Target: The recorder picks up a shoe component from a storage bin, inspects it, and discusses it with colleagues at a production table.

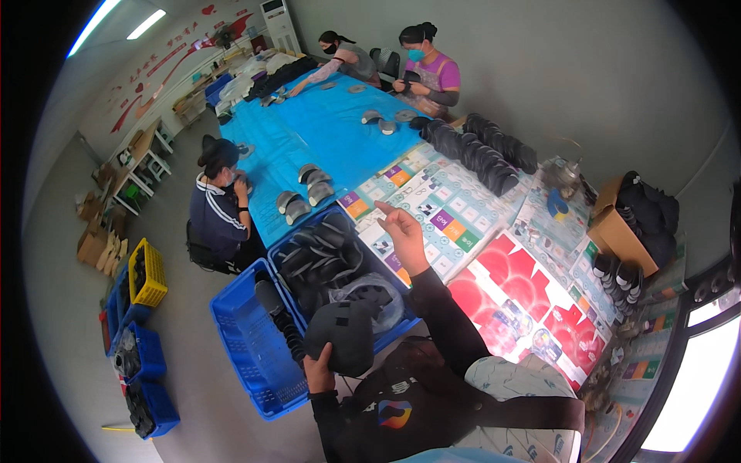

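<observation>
My left hand (318,372) grips the edge of a black, rounded, cup-shaped padded piece (340,339), its fingers closed on it. A small darker patch shows near the top of that piece. My right hand (405,238) is over the printed table covering (432,201), index finger stretched out and nothing visible in it. Below and between my hands, a blue crate (399,332) holds many similar dark padded pieces (320,251) and a clear plastic bag (378,297).
Another blue crate (243,339) sits to the left, beside a dark stack (278,312). Rows of nested black pieces (471,154) line the table's far right, near a cardboard box (614,228). Three people work around the blue-covered table (309,127). A yellow crate (150,274) stands at left.
</observation>
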Motion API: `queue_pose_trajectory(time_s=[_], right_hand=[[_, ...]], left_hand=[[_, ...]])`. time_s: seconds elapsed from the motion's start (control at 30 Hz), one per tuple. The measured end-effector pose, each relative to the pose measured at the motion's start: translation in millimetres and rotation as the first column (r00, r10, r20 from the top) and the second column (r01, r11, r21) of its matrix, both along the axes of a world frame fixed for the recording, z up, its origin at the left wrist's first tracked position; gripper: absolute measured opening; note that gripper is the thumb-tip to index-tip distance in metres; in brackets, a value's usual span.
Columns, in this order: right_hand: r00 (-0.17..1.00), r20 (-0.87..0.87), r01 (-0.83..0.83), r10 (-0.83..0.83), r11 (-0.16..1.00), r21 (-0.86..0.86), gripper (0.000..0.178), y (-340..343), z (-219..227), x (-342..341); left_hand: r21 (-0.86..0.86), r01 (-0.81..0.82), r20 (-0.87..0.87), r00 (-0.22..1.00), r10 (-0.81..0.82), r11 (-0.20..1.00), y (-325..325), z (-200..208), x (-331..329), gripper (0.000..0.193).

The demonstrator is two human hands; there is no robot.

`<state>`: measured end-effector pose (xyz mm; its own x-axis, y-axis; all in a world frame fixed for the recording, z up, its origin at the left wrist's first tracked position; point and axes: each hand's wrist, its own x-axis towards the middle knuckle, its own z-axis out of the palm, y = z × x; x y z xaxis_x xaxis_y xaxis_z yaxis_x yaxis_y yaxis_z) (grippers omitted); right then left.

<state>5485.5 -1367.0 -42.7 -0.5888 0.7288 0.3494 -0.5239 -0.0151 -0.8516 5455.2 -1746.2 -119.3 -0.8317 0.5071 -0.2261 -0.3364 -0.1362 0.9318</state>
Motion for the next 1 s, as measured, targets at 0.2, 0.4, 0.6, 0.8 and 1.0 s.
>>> queue_pose_trajectory(time_s=[0.2,0.4,0.6,0.8,1.0], right_hand=[[0.995,0.099,-0.028,0.012,0.985,0.168,0.064,-10.3,0.3,-6.2],[0.988,0.149,-0.071,0.043,0.979,0.190,0.081,-18.1,-5.8,-5.5],[0.988,0.143,-0.081,0.055,0.980,0.179,0.080,-19.6,-7.9,-2.6],[0.985,0.158,-0.089,0.068,0.988,0.128,0.077,-20.9,-12.5,-0.4],[0.984,0.162,-0.089,0.072,0.991,0.102,0.077,-22.2,-14.1,1.4]], left_hand=[[0.026,-0.028,0.041,0.999,0.027,0.999,-4.7,-8.0,-3.0,0.038],[0.034,-0.020,0.029,0.999,0.019,0.999,-5.4,-4.0,-0.1,0.037],[0.095,-0.033,0.052,0.998,0.028,0.995,-2.6,-5.1,1.8,0.039],[0.092,-0.036,0.073,0.997,0.029,0.995,-1.5,-4.0,2.9,0.039],[0.081,-0.025,0.086,0.996,0.018,0.996,0.0,-1.1,4.3,0.040]])
